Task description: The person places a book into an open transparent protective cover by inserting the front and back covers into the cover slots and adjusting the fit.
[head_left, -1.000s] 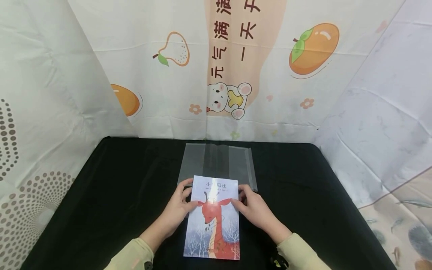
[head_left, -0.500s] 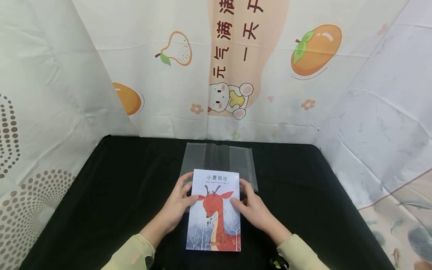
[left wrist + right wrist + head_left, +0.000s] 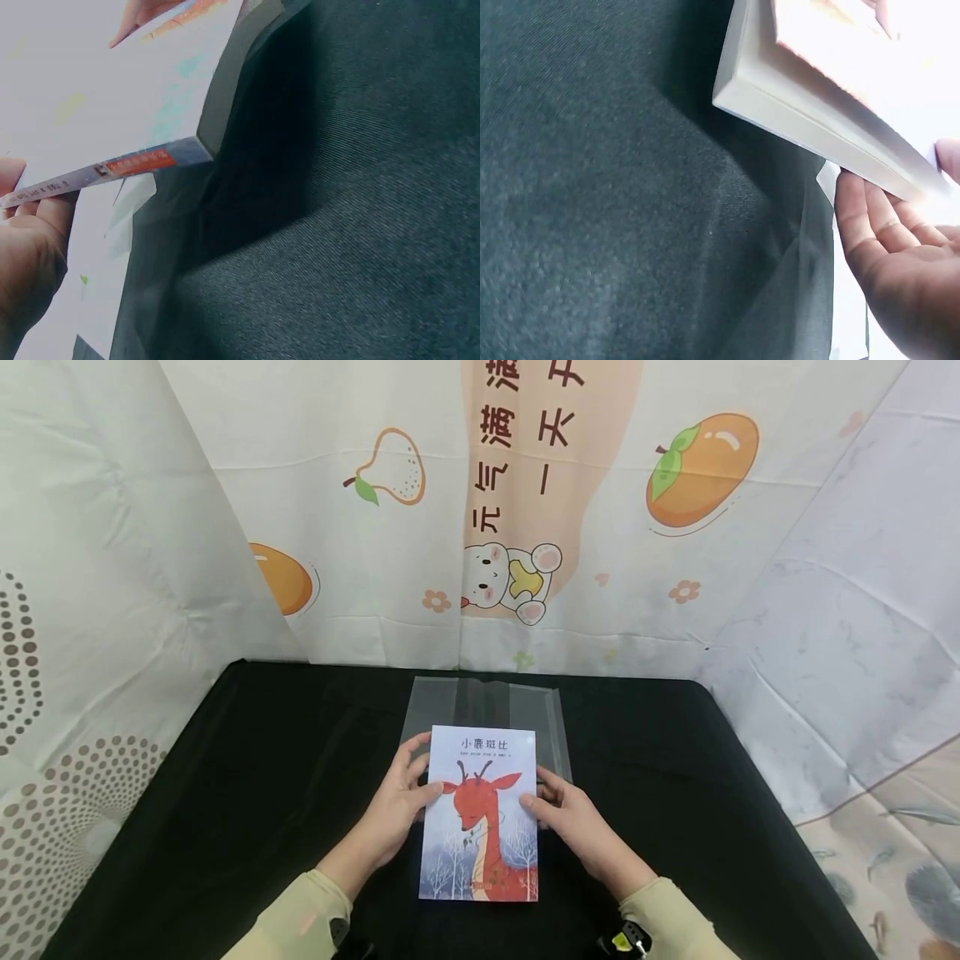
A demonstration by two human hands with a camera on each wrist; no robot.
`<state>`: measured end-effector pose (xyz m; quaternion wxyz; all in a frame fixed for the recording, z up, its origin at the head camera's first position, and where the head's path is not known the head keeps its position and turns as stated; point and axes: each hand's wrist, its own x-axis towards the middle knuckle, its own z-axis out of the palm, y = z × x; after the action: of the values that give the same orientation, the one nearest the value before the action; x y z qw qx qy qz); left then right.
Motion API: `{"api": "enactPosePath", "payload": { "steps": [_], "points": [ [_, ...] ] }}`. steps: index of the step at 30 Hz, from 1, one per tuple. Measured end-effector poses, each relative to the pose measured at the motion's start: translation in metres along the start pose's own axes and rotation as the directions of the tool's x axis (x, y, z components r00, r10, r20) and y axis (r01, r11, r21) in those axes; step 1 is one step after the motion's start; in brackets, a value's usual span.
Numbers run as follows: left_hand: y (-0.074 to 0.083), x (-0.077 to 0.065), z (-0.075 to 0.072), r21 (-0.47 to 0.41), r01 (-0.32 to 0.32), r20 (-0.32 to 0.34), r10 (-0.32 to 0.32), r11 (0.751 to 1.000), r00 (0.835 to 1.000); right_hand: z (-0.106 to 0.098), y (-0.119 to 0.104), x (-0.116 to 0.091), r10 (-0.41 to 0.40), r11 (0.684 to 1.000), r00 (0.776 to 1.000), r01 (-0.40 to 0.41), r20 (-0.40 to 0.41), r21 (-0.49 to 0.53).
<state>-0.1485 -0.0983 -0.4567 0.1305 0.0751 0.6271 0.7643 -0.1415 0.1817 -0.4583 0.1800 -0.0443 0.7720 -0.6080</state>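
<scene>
Both hands hold a paperback book [image 3: 480, 852] raised over the black cloth, its cover showing a red deer on pale blue. My left hand [image 3: 393, 802] grips the left edge, thumb on the cover and fingers behind. On the opposite edge, my right hand [image 3: 573, 818] grips the same way. The left wrist view shows the printed spine of the book [image 3: 135, 165] with the left hand [image 3: 34, 255] at its far end. In the right wrist view the page block of the book [image 3: 802, 131] rests on the fingers of the right hand [image 3: 900, 247], the cover slightly lifted from the pages.
A clear plastic book cover [image 3: 427, 702] lies flat behind the book, which partly hides it. Black cloth [image 3: 300, 735] covers the table. White printed curtains [image 3: 585, 502] stand at the back and both sides.
Both hands have moved the book forward, away from the body, so it overlaps more of the plastic cover in view. The glare on the book has gone.
</scene>
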Motion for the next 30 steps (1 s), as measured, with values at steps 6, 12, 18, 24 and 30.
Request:
{"api": "enactPosePath", "payload": {
  "steps": [6, 12, 18, 24, 30],
  "points": [
    [0.0021, 0.0023, 0.0004, 0.002, -0.015, -0.025, 0.015, 1.0, 1.0, -0.0019, 0.0006, 0.0003, 0.031, 0.994, 0.996, -0.04, 0.089, 0.098],
    [0.0032, 0.0036, 0.0007, -0.001, -0.02, -0.037, 0.02, 1.0, 0.999, -0.0018, 0.0011, -0.0005, 0.015, 0.989, 0.99, -0.036, 0.138, 0.147],
    [0.0033, 0.0061, 0.002, 0.001, -0.02, -0.03, 0.02, 1.0, 0.999, -0.0019, 0.0004, -0.0013, 0.01, 0.986, 0.988, -0.035, 0.151, 0.163],
    [0.0025, 0.0072, 0.004, 0.035, -0.013, -0.04, 0.015, 0.999, 0.999, -0.0017, 0.0017, -0.0001, -0.009, 0.989, 0.988, -0.014, 0.152, 0.15],
    [0.0014, 0.0081, 0.0051, 0.095, 0.017, -0.059, -0.012, 0.995, 0.998, -0.0014, 0.0048, 0.0006, -0.043, 0.992, 0.989, 0.025, 0.142, 0.126]
  ]
}}
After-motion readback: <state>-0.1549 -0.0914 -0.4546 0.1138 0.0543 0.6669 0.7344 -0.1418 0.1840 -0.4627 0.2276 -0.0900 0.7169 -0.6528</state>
